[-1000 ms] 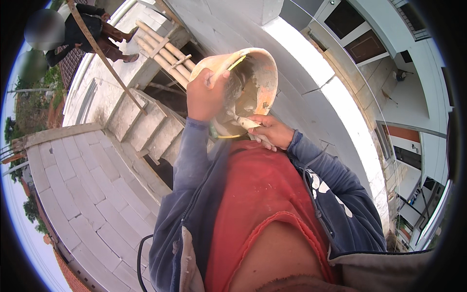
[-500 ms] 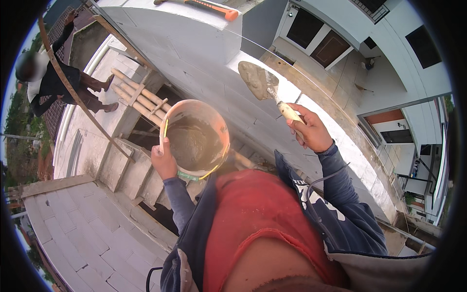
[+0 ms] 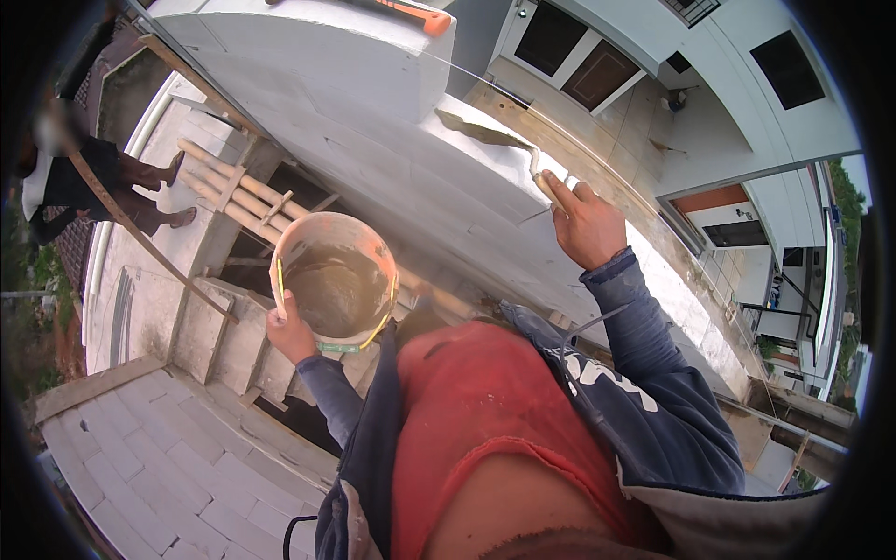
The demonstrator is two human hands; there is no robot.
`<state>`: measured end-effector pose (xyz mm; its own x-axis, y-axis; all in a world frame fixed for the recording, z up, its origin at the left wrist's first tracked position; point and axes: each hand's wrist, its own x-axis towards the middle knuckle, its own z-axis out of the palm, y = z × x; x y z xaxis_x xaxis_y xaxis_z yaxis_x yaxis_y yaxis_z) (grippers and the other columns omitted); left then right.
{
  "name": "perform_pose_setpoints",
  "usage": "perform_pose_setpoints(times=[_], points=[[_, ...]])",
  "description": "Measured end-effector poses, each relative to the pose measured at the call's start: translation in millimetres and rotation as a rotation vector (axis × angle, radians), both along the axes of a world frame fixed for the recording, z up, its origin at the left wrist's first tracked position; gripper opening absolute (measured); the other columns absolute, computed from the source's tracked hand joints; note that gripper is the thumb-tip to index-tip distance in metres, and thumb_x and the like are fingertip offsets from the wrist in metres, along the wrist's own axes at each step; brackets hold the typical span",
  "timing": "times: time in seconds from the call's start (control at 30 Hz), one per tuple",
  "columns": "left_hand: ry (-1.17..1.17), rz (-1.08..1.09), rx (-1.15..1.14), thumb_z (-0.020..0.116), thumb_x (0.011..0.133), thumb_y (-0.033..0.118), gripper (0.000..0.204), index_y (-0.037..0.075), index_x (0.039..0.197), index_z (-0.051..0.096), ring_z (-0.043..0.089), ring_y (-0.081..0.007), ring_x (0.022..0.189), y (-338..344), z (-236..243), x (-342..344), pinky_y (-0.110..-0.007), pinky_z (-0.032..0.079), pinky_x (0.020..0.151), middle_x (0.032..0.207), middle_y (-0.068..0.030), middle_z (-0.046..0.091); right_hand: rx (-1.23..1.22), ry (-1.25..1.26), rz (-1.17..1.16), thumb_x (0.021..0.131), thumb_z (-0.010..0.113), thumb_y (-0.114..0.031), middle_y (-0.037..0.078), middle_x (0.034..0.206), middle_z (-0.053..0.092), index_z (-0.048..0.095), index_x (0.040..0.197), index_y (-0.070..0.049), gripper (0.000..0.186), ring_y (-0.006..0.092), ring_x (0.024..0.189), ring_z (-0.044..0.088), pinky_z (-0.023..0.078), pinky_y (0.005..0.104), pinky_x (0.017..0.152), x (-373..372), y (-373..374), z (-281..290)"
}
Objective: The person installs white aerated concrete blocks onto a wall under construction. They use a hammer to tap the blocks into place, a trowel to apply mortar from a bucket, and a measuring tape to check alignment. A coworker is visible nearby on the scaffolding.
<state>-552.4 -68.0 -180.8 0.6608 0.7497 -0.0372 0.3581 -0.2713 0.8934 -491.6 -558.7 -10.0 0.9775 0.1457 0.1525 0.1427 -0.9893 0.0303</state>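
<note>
My left hand (image 3: pixel 291 331) grips the rim of an orange-white bucket (image 3: pixel 381 245) with a yellow handle. Wet grey mortar (image 3: pixel 334 291) lies inside it. My right hand (image 3: pixel 592 226) is closed round the light wooden handle of a trowel (image 3: pixel 485 133). The blade is tilted nearly edge-on to me, just over the top of a white block wall (image 3: pixel 509 163). How much mortar the blade carries is hard to make out at this angle.
A thin string line (image 3: pixel 523 101) runs along the wall. An orange-handled tool (image 3: pixel 425 17) lies on the higher blocks. Bamboo poles (image 3: pixel 238 198) and concrete steps (image 3: pixel 229 341) are at the left. Another person (image 3: pixel 112 173) stands at the far left. A tiled yard (image 3: pixel 625 131) lies below, beyond the wall.
My right hand has turned the trowel from blade face showing to nearly edge-on, low over the wall top. The bucket and my left hand appear shifted left and down, along with the whole view.
</note>
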Motion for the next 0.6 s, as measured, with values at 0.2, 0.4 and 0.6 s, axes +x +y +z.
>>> perform_pose_setpoints(times=[0.2,0.4,0.6], points=[[-0.023,-0.099,0.017,0.082,0.096,0.040,0.050,0.001,0.079,0.056,0.047,-0.0118,0.070,8,-10,32,-0.032,0.044,0.066,0.075,-0.0009,0.054,-0.039,-0.139,-0.017,0.092,0.070,-0.012,0.005,0.090,0.058,0.063,0.149,-0.034,0.061,0.0225,0.073,0.066,0.054,0.0382,0.055,-26,-26,-16],[0.003,-0.227,0.098,0.082,0.096,0.043,0.052,0.000,0.080,0.058,0.048,-0.0129,0.071,-10,6,72,-0.033,0.045,0.067,0.076,-0.0025,0.055,-0.108,-0.182,0.053,0.091,0.065,-0.007,0.008,0.109,0.061,0.056,0.154,-0.038,0.071,0.0232,0.090,0.066,0.055,0.0371,0.065,11,-16,-40],[-0.021,-0.254,0.023,0.084,0.094,0.044,0.052,0.001,0.079,0.058,0.047,-0.0128,0.072,-17,14,85,-0.032,0.045,0.068,0.077,-0.0009,0.056,-0.104,-0.115,-0.001,0.091,0.065,-0.006,0.007,0.101,0.056,0.057,0.154,-0.039,0.072,0.0229,0.086,0.061,0.056,0.0366,0.067,-30,-55,-45]])
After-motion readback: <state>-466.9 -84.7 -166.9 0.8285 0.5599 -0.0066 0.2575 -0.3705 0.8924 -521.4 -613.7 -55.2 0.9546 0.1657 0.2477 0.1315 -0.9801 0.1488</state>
